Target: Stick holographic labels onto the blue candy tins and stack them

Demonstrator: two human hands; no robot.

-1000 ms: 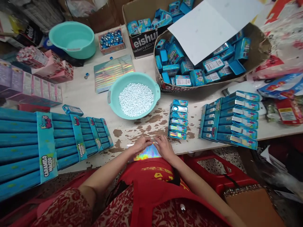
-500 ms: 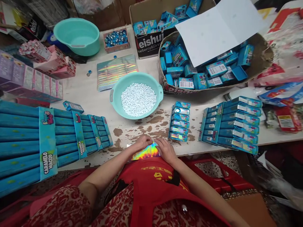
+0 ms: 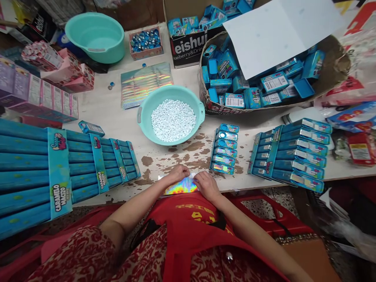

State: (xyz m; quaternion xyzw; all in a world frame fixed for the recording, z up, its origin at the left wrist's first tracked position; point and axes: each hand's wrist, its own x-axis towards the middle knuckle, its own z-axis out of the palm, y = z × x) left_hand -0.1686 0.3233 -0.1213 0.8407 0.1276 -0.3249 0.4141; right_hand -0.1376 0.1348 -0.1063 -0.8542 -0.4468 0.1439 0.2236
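Both my hands rest on a shiny holographic sheet (image 3: 182,185) lying at the table's near edge. My left hand (image 3: 179,173) is curled with its fingertips pinched on the sheet's far left corner. My right hand (image 3: 206,184) lies over the sheet's right end, fingers bent onto it. Just beyond my right hand stands a short row of small blue tins (image 3: 225,149). A teal basin of white pellets (image 3: 172,116) sits straight ahead of my hands.
Long blue display boxes (image 3: 58,168) fill the left. More stacked blue tins (image 3: 290,154) are at right. Behind, a cardboard box of loose blue tins (image 3: 252,86), a stack of holographic sheets (image 3: 145,84), an empty teal basin (image 3: 95,37), a tray of blue beads (image 3: 146,41).
My hands have stayed on the holographic sheet, shifting slightly apart along it. The camera has tilted a little, so the whole scene has slid right and up.
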